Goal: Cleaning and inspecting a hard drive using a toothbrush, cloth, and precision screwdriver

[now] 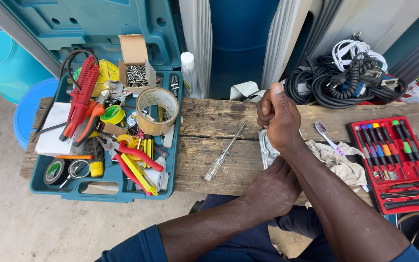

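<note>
Metal plate [268,148] | on wooden bench [219,121], under both hands; right hand [280,119] fisted at its 12 o'clock; left hand [272,187] curled at 6; screwdriver [224,153] lies at 9

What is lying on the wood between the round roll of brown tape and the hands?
A clear-handled screwdriver lies alone on the weathered wooden bench, between the brown tape roll and the person's hands, seen in the head view.

Single head-worn view, being aimed steeply downward from close above, wooden bench [219,121] being faced across the frame, both forearms being taken in from below.
</note>
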